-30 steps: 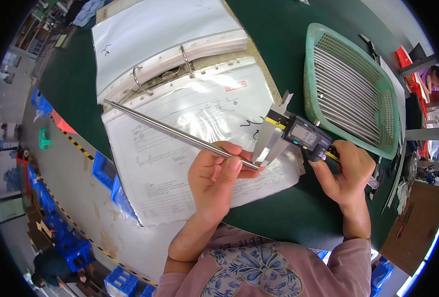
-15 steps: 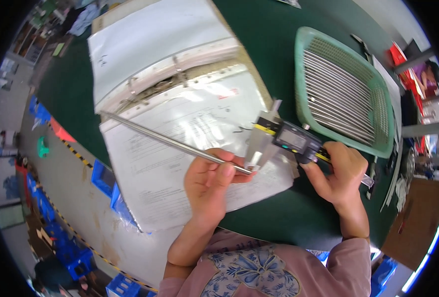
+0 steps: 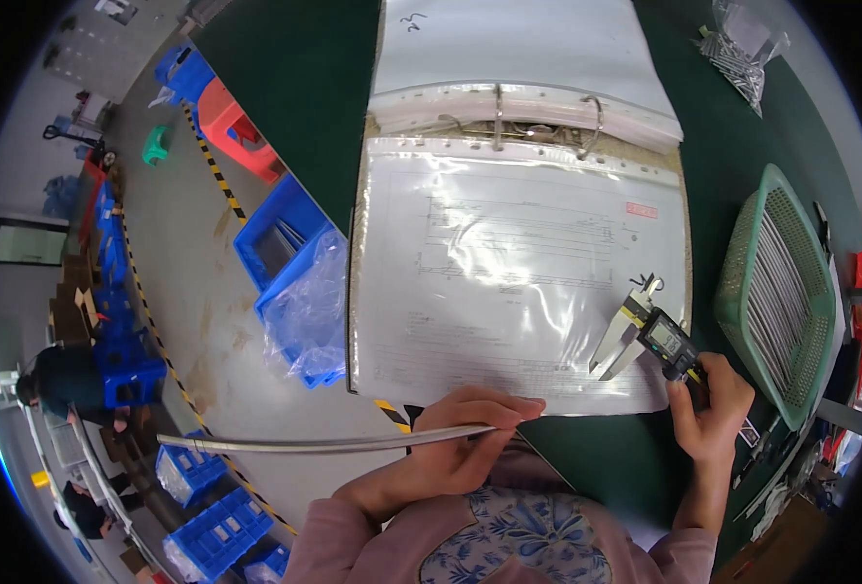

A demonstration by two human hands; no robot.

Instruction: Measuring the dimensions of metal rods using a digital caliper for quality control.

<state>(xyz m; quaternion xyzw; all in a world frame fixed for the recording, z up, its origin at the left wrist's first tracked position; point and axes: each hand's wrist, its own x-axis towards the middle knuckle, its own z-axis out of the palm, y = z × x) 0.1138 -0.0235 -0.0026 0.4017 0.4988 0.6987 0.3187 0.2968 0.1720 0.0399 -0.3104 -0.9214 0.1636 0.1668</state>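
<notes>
- Grips a slim metal rod (image 3: 343, 445) in the left hand (image 3: 462, 453), with fingers and thumb closed on it near its right end
- Points the rod leftward, almost level across the view, just below the near edge of the open ring binder (image 3: 519, 341) and with its far end past the table edge, over the grey floor (image 3: 270, 428)
- Holds a digital calliper (image 3: 666, 341) in the right hand (image 3: 711, 409), with thumb and fingers closed around its lower end
- Tilts the calliper up and to the left, with its measuring jaws slightly parted and in front of the binder's lower right page; cannot tell from this view whether touching the page
- Has both hands well apart, with the calliper well to the right of the rod
- Has the green table (image 3: 572, 453) showing between the hands, and as a strip between the binder and a green mesh basket (image 3: 739, 268) of similar rods (image 3: 779, 282) to the right
- Has a blue bin (image 3: 256, 237) and clear plastic wrap (image 3: 305, 311) just beyond the table's left edge, above the rod in view
</notes>
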